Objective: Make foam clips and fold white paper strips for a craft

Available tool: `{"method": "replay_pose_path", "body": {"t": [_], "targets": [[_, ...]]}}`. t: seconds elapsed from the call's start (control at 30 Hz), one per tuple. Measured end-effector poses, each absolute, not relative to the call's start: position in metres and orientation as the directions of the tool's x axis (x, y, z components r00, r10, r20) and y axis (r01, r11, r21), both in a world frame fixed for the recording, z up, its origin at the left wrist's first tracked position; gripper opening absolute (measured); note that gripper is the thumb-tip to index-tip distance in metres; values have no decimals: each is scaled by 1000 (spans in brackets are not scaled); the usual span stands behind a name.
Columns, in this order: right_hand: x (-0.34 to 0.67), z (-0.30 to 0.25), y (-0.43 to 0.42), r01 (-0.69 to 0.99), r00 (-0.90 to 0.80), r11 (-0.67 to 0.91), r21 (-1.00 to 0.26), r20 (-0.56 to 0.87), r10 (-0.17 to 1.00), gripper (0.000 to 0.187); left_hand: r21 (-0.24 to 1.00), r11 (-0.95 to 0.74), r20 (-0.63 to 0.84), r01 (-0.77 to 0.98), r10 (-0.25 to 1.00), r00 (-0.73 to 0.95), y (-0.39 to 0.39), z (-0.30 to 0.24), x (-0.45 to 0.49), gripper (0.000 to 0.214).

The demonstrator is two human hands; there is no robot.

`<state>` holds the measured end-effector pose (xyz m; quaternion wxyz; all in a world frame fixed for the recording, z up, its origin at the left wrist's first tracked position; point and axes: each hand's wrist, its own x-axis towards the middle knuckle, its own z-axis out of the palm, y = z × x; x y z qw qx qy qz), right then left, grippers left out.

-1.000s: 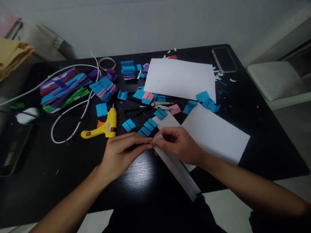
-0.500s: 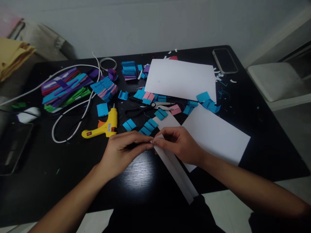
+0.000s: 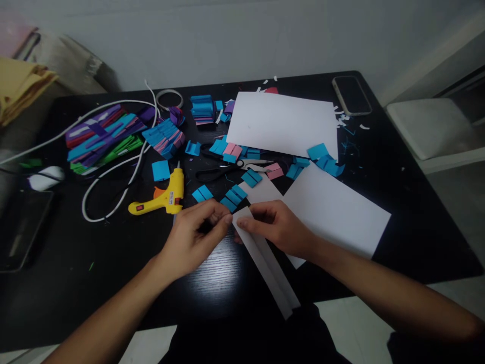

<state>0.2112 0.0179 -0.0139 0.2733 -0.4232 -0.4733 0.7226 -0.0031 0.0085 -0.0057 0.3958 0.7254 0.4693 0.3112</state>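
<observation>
A long folded white paper strip point(image 3: 267, 265) runs from the table's middle toward its near edge. My right hand point(image 3: 278, 226) pinches the strip's far end, fingers closed over it. My left hand point(image 3: 191, 240) is curled just left of that end, fingertips close to the strip's corner; whether they touch it is unclear. Small folded blue paper pieces point(image 3: 233, 196) lie just beyond both hands.
A yellow glue gun point(image 3: 161, 196) with a white cord point(image 3: 109, 169) lies left of the hands. Scissors point(image 3: 227, 168), white sheets point(image 3: 282, 123) point(image 3: 335, 210), stacks of coloured strips point(image 3: 104, 139), pink and blue folded pieces and a phone point(image 3: 351, 94) cover the black table point(image 3: 409, 202).
The left hand's fingertips have drawn back slightly from the strip's end. The strip has swung a little, its near end now further left.
</observation>
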Motion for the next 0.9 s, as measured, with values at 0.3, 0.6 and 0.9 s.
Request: {"method": "replay_pose_path", "body": {"t": [0.3,0.6,0.9], "targets": [[211,-12,18,51,-483,-358,-932,-336,808,36,878,-208,60,430,941,333,9,-7,-4,18],[209,-11,18,114,-496,-232,-966,-257,829,50,949,-56,-50,311,946,320,8,-1,4,18],[223,12,22,208,-625,-346,-915,-396,673,30,932,48,-78,360,995,69,-2,21,-20,21]]}}
